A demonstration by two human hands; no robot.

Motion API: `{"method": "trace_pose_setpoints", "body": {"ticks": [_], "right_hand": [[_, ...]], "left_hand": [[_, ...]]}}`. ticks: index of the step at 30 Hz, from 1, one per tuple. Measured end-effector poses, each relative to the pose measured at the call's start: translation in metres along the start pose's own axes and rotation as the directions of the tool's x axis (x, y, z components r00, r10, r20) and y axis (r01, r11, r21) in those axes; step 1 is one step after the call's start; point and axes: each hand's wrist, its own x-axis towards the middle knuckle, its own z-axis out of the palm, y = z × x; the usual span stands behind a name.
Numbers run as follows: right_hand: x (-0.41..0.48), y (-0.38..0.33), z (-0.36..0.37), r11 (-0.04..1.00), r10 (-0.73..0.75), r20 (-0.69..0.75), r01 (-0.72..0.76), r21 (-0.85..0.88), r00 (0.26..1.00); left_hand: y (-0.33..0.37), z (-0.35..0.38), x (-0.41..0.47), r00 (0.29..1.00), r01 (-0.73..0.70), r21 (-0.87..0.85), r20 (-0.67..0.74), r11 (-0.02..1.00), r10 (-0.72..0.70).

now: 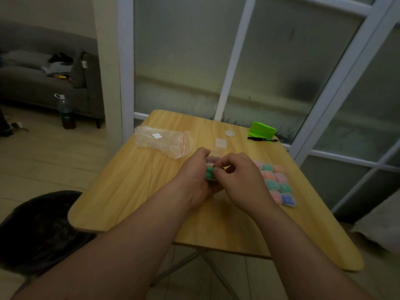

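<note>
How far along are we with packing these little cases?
Done: a block of filled cases lies on the right of the table. In hand: the left hand holds a clear case with green pieces inside, while the right hand pinches its top, apparently closing it. Left: two empty-looking cases wait beyond the hands, so probably little remains.

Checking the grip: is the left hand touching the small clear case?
Touching: the head view shows the left hand gripping the small clear case.
</note>
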Motion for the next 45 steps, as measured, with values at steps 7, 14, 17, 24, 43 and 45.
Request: {"method": "trace_pose_setpoints", "body": {"ticks": [7, 14, 17, 24, 43, 45], "right_hand": [[0.0, 0.005, 0.002, 1.0, 0.002, 0.002, -0.002, 0.007, 1.0], [-0.002, 0.006, 0.005, 1.0, 0.002, -0.037, -0.002, 0.004, 0.999], [-0.002, 0.006, 0.006, 1.0, 0.004, -0.049, -0.004, -0.003, 0.999], [0.007, 0.011, -0.01, 0.984, 0.081, -0.059, -0.07, 0.165, 0.995], [-0.01, 0.014, -0.018, 0.993, -0.101, 0.094, 0.094, 0.073, 0.99], [-0.009, 0.019, -0.025, 0.997, -0.061, 0.098, 0.056, 0.051, 0.993]], "left_hand": [[-0.001, 0.001, 0.001, 0.999, 0.031, -0.011, -0.008, 0.999, -0.031], [-0.002, 0.004, 0.0, 1.0, 0.02, 0.008, 0.001, 1.0, -0.02], [-0.003, 0.004, -0.001, 1.0, 0.026, 0.005, 0.014, 1.0, -0.026], [0.001, 0.004, -0.006, 0.998, 0.039, 0.043, 0.049, 0.998, -0.041], [0.008, -0.012, -0.01, 0.971, -0.011, 0.186, 0.236, 0.983, -0.034], [0.008, -0.012, -0.013, 0.98, -0.027, 0.193, 0.197, 0.981, -0.012]]}}
